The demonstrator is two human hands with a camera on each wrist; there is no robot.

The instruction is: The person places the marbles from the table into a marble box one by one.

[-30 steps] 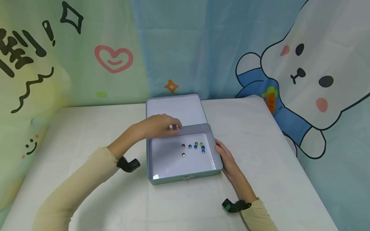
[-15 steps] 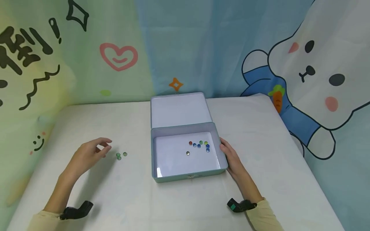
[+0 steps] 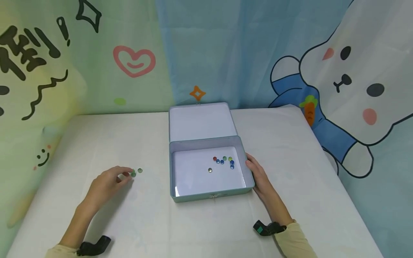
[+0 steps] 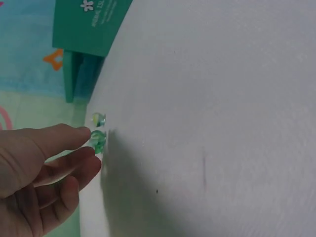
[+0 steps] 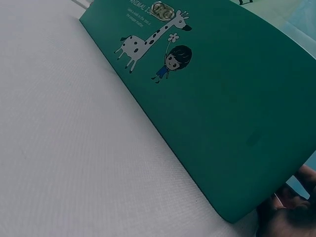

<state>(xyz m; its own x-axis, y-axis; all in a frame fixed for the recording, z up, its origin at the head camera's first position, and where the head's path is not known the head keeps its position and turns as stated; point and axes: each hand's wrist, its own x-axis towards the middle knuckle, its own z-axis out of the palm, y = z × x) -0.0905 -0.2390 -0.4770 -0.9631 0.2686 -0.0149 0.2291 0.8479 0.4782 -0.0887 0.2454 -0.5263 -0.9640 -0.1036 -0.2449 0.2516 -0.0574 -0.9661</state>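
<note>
On the white table my left hand (image 3: 108,184) is at two touching green glass marbles (image 4: 98,141). Its thumb and fingertips meet the nearer one, with the other fingers loosely bent. Another pale green marble (image 3: 140,170) lies just to their right. My right hand (image 3: 260,177) holds the right side wall of a green tin box (image 3: 213,196), thumb at the rim; its other fingers are mostly hidden. Inside the box, several marbles lie toward the right: a red marble (image 3: 214,158), blue ones, green ones and a clear marble (image 3: 210,170) nearer the front.
The box's hinged lid (image 3: 201,122) is raised at the back, white inside. A printed curtain (image 3: 206,53) hangs behind the table. The box's front wall carries a metal clasp (image 5: 162,11). White cloth (image 3: 145,222) covers the table.
My left hand has left the area above the box, moved left, then come down and forward to the green marbles. A red marble now shows in the box. My right hand stays on the box.
</note>
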